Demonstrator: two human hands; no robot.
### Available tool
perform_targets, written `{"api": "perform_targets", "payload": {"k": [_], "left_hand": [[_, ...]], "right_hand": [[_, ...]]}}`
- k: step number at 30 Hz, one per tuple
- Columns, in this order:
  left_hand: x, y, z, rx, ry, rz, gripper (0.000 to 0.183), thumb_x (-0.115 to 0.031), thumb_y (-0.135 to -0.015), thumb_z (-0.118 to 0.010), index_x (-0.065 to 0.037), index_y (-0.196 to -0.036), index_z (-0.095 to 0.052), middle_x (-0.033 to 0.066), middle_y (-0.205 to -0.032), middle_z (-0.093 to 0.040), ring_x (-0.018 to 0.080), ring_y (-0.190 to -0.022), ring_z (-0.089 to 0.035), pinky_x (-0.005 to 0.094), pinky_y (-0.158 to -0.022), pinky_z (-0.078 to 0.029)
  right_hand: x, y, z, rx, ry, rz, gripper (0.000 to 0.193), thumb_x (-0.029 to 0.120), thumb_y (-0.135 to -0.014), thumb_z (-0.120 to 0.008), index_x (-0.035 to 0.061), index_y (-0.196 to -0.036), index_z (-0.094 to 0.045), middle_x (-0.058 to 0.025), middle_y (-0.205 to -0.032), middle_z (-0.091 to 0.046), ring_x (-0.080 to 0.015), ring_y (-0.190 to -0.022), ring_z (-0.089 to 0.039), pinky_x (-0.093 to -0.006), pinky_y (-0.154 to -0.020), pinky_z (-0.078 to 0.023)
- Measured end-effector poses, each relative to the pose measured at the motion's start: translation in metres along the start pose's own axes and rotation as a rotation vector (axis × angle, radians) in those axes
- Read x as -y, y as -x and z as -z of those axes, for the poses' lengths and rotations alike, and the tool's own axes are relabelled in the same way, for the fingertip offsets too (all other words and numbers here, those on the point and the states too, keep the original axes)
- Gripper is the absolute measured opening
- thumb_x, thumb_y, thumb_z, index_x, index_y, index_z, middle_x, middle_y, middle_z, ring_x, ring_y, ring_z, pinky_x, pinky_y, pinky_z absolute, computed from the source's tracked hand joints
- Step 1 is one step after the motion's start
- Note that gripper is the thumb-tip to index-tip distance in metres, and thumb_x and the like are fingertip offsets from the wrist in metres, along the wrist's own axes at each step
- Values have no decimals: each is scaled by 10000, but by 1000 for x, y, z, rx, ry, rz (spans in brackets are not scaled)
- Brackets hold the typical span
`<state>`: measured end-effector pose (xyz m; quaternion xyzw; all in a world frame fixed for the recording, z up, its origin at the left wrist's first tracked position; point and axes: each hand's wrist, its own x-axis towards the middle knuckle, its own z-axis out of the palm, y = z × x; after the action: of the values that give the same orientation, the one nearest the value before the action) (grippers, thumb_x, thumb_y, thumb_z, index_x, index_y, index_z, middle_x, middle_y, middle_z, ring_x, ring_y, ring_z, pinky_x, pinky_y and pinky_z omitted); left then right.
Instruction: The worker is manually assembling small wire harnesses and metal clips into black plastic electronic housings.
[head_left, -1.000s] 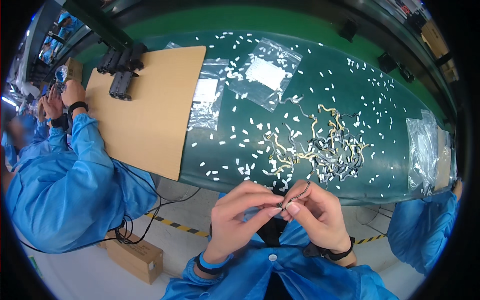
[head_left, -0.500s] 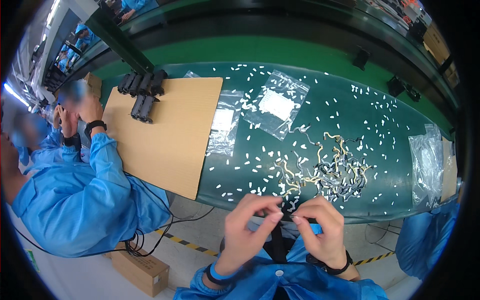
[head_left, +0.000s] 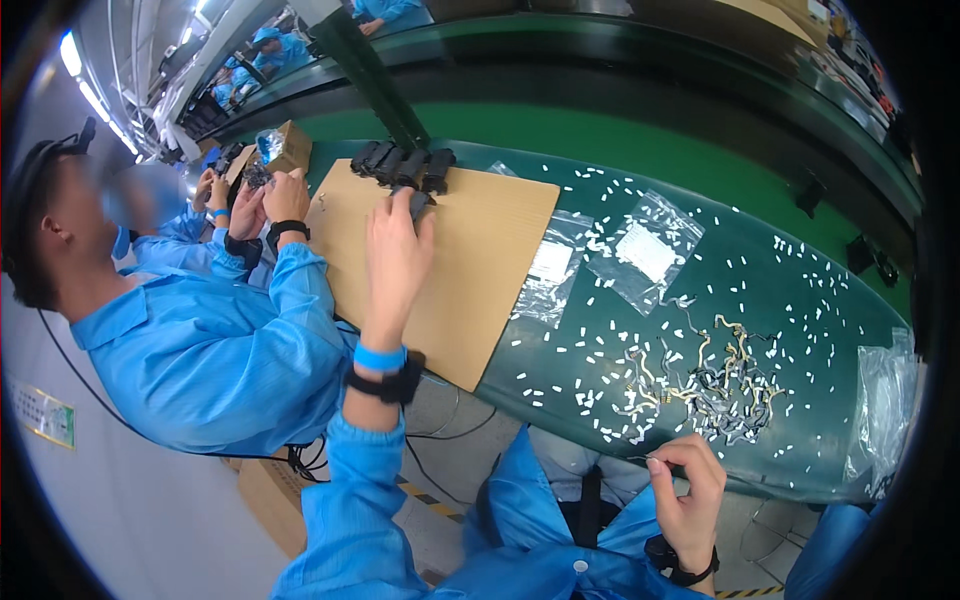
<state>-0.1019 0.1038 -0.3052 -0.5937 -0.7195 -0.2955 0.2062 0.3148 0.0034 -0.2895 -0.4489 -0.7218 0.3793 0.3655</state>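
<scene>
While I am watching through the head view, I am counting one cardboard sheet (head_left: pixel 460 290), three plainly visible plastic bags (head_left: pixel 622 286) and about four black parts (head_left: pixel 410 163) that are standing side by side at the sheet's far edge. One more black part (head_left: pixel 421 203) is showing at the left hand (head_left: pixel 395 260). White pieces (head_left: pixel 531 392) and tangled wires (head_left: pixel 715 400) are covering much of the green surface (head_left: pixel 512 352), too many for me to count.

The left arm is stretching far forward over the cardboard, palm down, its fingers (head_left: pixel 383 213) reaching the black part; I cannot tell whether they are grasping or only touching it. The right hand (head_left: pixel 692 490) is hovering low at the surface's near edge, elbow drawn in, its thumb and forefinger pinching one thin wire (head_left: pixel 637 458).

That wire is looking slender and dull, its short free end pointing left from the fingertips, near the tangle. The black part is looking dark and compact, mostly hiding under the hand, just in front of the row.
</scene>
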Motion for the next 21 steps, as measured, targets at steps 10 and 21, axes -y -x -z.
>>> {"api": "perform_targets", "payload": {"k": [10, 21], "left_hand": [[18, -15, -5, 182, -308, 142, 243, 17, -858, -603, 40, -1099, -605, 248, -1017, -642, 414, -934, -647, 507, -787, -539], [-180, 123, 64, 381, 900, 323, 559, 45, -969, -533, 18, -1495, -346, 135, -1238, -552, 138, -932, -639, 278, -795, -541]], "right_hand": [[9, 5, -4, 26, -5, 74, 84, -68, -809, -675, -32, -862, -620, -124, -800, -622, -222, -703, -608, -311, -648, -486], [7, -4, -37, 102, -886, -148, 57, 22, -1009, -480, -13, -1049, -499, -305, -1540, -323, -411, -1382, -447, -511, -1107, -414]]}}
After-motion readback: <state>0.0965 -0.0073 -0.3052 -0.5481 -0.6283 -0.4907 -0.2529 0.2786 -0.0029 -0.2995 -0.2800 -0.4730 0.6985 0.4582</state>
